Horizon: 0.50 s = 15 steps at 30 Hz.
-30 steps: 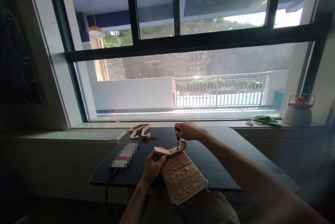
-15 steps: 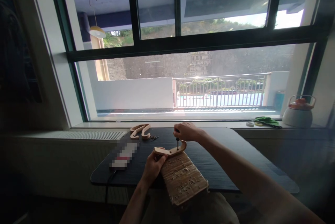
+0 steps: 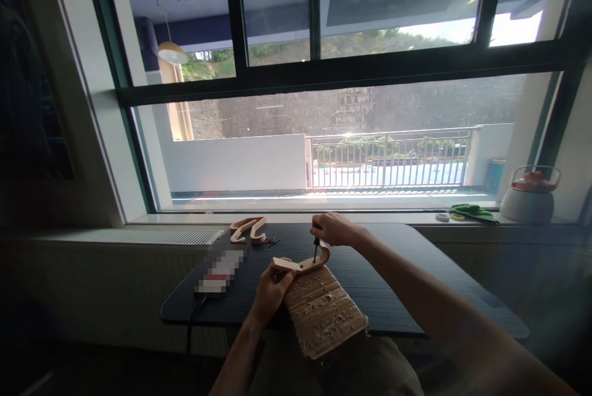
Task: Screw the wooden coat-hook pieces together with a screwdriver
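Observation:
My right hand (image 3: pixel 335 229) is closed round the dark handle of a screwdriver (image 3: pixel 316 250), its thin shaft pointing down at a curved wooden piece (image 3: pixel 306 265). That pale piece has a hooked right end and a dark hole or screw near its middle. It lies along the far edge of a brown ridged board (image 3: pixel 326 309), whose surface is pitted and strewn with small bits. My left hand (image 3: pixel 272 288) grips the wooden piece's left end at the board's corner, thumb on top. The board slants toward my lap over the table's near edge.
Curved wooden pieces (image 3: pixel 248 229) and several screws (image 3: pixel 273 241) lie at the back left of the dark table (image 3: pixel 370 272). A blurred-out box-like object (image 3: pixel 219 271) with a cable sits at left. Green gloves (image 3: pixel 472 212), tape rolls (image 3: pixel 443 217) and a white kettle-like pot (image 3: pixel 528 198) stand on the sill.
My right hand has shifted slightly right and up, and the screwdriver now leans a little more to the right. My left hand, the board and the wooden piece stay nearly the same.

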Available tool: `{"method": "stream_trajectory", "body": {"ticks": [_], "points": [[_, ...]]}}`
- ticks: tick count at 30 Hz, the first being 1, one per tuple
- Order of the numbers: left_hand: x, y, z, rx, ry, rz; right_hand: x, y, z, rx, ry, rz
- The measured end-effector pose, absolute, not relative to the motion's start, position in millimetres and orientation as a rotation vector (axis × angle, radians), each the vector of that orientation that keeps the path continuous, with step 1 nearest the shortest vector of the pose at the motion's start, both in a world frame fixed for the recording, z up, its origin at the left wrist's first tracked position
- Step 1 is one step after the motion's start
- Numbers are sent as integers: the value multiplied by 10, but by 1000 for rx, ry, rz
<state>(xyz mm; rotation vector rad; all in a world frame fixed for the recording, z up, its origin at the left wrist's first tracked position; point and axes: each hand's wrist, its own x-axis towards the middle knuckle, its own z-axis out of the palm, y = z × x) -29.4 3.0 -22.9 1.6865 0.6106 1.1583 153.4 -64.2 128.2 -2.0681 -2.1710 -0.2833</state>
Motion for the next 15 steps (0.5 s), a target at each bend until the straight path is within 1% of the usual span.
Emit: {"method": "stream_trajectory", "body": {"ticks": [4, 15], "points": [[-294, 27, -230, 1681, 627, 1159, 1509, -641, 1254, -2095, -2136, -317], [-294, 37, -231, 1678, 620, 1173, 1476, -595, 1237, -2070, -2162, -235]]}}
